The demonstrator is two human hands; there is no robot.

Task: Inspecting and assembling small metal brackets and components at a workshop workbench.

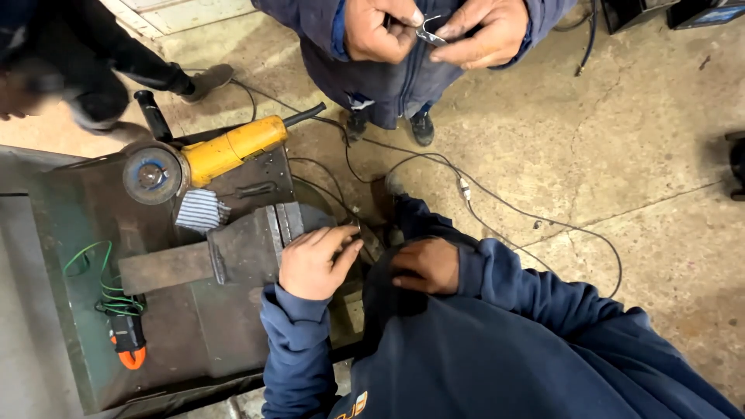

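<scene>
At centre frame the left hand (312, 264) rests on the grey bench vise (248, 247) on the worktop (54, 233), fingers curled narrow, grip holding nothing visible. The right hand (425, 265) lies just right of it — closed against dark blue cloth; contents cannot be told.

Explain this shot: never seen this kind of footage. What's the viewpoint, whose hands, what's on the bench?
One picture, from a camera on a person's head, looking down. No machine here: two bare hands in dark blue sleeves. The left hand rests on a metal bench vise; the right hand lies against the person's own dark clothing and seems to hold nothing. On the metal workbench lie a yellow angle grinder, a striped cloth, a coil of green wire and an orange-handled tool. Opposite stands another person, whose hands hold a small bent metal piece.
</scene>
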